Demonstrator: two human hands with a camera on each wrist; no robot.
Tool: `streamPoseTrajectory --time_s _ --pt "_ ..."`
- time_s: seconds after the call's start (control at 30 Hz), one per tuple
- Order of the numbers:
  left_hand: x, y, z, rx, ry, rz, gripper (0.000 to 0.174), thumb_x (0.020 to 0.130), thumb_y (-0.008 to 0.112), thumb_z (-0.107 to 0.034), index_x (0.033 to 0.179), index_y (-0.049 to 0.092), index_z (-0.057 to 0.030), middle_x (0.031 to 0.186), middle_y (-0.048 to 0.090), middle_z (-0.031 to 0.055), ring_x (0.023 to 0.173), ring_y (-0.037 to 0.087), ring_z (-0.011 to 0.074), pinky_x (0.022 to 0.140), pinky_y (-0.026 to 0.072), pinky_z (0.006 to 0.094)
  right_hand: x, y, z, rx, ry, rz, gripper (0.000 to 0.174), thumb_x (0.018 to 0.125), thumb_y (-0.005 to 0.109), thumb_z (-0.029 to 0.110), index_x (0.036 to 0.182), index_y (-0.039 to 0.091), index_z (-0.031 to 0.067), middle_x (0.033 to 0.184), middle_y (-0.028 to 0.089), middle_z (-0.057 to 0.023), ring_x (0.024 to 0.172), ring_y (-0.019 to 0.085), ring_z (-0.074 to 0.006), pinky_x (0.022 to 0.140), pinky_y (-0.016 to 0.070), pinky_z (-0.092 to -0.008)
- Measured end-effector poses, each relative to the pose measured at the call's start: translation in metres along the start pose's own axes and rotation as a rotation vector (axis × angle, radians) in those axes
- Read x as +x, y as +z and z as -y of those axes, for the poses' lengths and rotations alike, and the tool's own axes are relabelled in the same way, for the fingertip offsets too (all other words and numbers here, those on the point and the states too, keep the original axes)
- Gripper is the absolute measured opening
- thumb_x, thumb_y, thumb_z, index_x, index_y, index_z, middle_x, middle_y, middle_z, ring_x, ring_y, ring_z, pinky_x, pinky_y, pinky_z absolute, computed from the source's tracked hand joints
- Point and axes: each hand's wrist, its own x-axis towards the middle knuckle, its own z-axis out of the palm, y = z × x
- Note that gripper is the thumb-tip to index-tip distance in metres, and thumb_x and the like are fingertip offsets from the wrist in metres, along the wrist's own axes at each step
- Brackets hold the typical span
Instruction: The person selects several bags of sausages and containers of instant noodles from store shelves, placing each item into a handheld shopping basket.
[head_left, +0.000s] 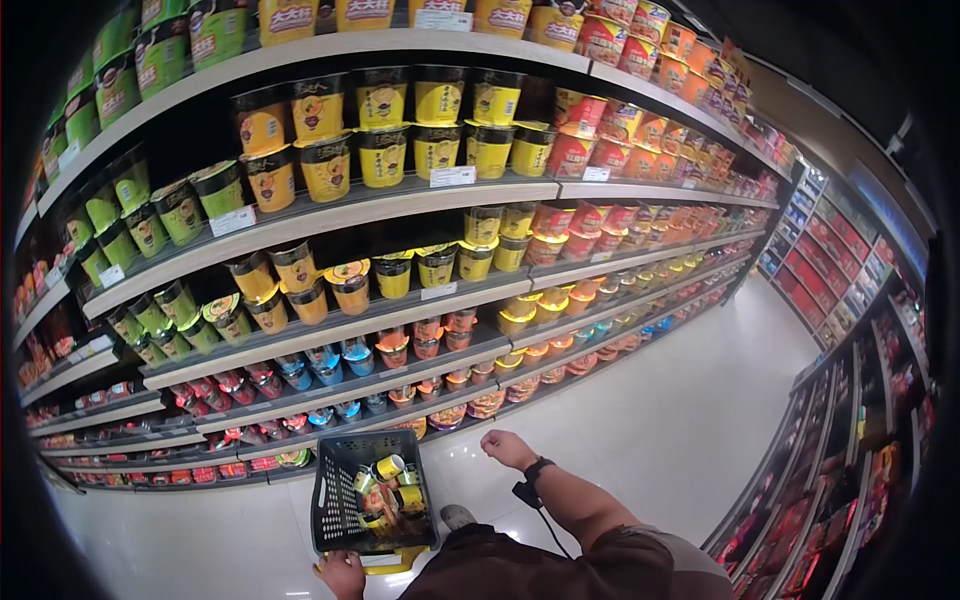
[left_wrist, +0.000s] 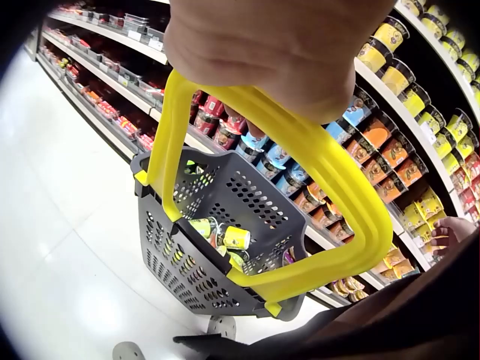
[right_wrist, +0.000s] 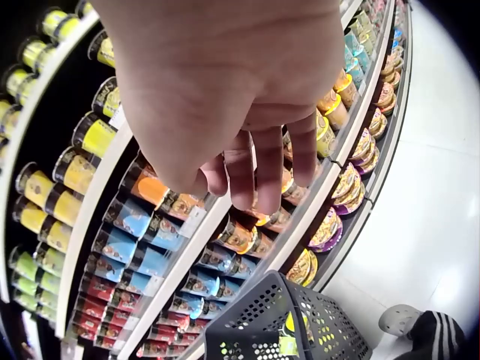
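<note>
My left hand (head_left: 343, 575) grips the yellow handle (left_wrist: 367, 225) of a dark grey perforated shopping basket (left_wrist: 191, 274). Several instant noodle cups (head_left: 388, 467), yellow and black among them, lie jumbled inside the basket. In the left wrist view the fingers curl round the top bar of the handle. My right hand (head_left: 508, 449) hangs in the air to the right of the basket and holds nothing. Seen in the right wrist view, its fingers (right_wrist: 268, 169) droop loosely in front of the shelves of cups.
Long shelves (head_left: 420, 200) stacked with noodle cups in green, yellow, orange, blue and red run along the aisle. Another shelf unit (head_left: 830, 450) stands on the right. Pale glossy floor (head_left: 640, 420) lies between them. My shoe (head_left: 457, 516) shows beside the basket.
</note>
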Motion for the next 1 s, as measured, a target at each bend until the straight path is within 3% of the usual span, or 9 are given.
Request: streamPoseTrajectory --time_s 0.07,0.1,0.13,0.23,0.43,0.53,0.67,0.83,1.0 --pt "-0.001 0.005 0.006 0.009 -0.013 0.032 0.021 0.078 0.055 -0.025 0.076 0.067 -0.0082 0.088 0.063 0.01 0.091 0.056 0.0328 0.098 0.0316 0.058 0.013 -0.009 0.004 0.142 0.011 -0.156 0.027 0.085 0.061 0.025 0.1 0.062 0.002 0.09 0.068 -0.0138 0.081 0.065 -0.0278 0.073 0.0509 -0.0365" --pt "0.002 0.006 0.006 0.012 -0.034 0.064 0.023 0.079 0.054 -0.026 0.077 0.067 -0.0079 0.091 0.064 0.0111 0.093 0.056 0.0336 0.098 0.0314 0.0591 0.021 -0.016 0.008 0.146 0.009 -0.16 0.027 0.085 0.061 0.025 0.1 0.062 0.002 0.09 0.068 -0.0138 0.081 0.065 -0.0278 0.073 0.0509 -0.0365" --pt "0.006 -0.035 -0.014 0.126 0.006 0.272 0.04 0.09 0.047 -0.04 0.115 0.064 -0.0135 0.113 0.062 0.0158 0.112 0.053 0.0334 0.101 0.0311 0.0546 0.029 -0.025 0.018 0.14 -0.059 -0.299 0.03 0.085 0.063 0.023 0.104 0.059 0.0007 0.092 0.067 -0.0141 0.082 0.065 -0.0273 0.075 0.051 -0.0363" --pt "0.007 -0.042 -0.022 0.076 -0.042 0.283 0.039 0.09 0.048 -0.04 0.116 0.065 -0.0156 0.118 0.061 0.0117 0.111 0.054 0.0316 0.104 0.0283 0.0551 0.06 -0.068 0.059 0.22 -0.047 -0.496 0.043 0.083 0.068 0.019 0.116 0.05 -0.0027 0.099 0.064 -0.0166 0.086 0.063 -0.0271 0.078 0.0507 -0.0361" --pt "0.008 -0.025 -0.018 0.094 -0.091 0.212 0.039 0.09 0.049 -0.041 0.113 0.066 -0.0152 0.115 0.062 0.011 0.108 0.054 0.0318 0.1 0.0317 0.0518 0.159 -0.155 0.113 0.099 -0.318 -0.824 0.065 0.079 0.073 0.022 0.13 0.042 -0.0042 0.116 0.053 -0.0186 0.103 0.055 -0.0285 0.09 0.0451 -0.0376" --pt "0.006 -0.012 -0.012 0.109 -0.14 0.203 0.035 0.09 0.051 -0.04 0.109 0.068 -0.0163 0.114 0.063 0.0109 0.104 0.055 0.0322 0.098 0.0336 0.0497 0.191 -0.191 0.151 0.048 -0.394 -0.906 0.071 0.078 0.073 0.021 0.133 0.038 -0.0054 0.121 0.049 -0.0236 0.113 0.05 -0.036 0.097 0.0413 -0.0393" --pt "0.002 -0.001 -0.009 0.052 -0.01 -0.082 0.014 0.08 0.058 -0.02 0.085 0.07 -0.0164 0.089 0.067 0.0096 0.084 0.056 0.0352 0.083 0.0405 0.0448 0.239 -0.22 0.168 0.073 -0.408 -0.931 0.077 0.076 0.075 0.023 0.134 0.035 -0.0084 0.127 0.046 -0.0274 0.121 0.045 -0.0403 0.102 0.0383 -0.0404" --pt "0.001 -0.006 -0.018 0.036 -0.058 -0.078 0.019 0.081 0.057 -0.024 0.088 0.07 -0.0116 0.094 0.067 0.0121 0.088 0.057 0.0351 0.085 0.0403 0.0442 0.285 -0.225 0.164 0.035 -0.307 -1.002 0.084 0.073 0.077 0.027 0.135 0.033 -0.009 0.13 0.044 -0.03 0.122 0.043 -0.0419 0.104 0.0362 -0.0407" --pt "-0.001 -0.005 -0.019 0.093 -0.171 0.067 0.032 0.086 0.054 -0.031 0.102 0.068 -0.0077 0.103 0.067 0.0125 0.098 0.058 0.0332 0.095 0.0342 0.0485 0.295 -0.221 0.172 -0.025 -0.198 -1.038 0.084 0.069 0.08 0.037 0.128 0.039 -0.006 0.127 0.048 -0.0238 0.118 0.046 -0.0404 0.095 0.0387 -0.0505"
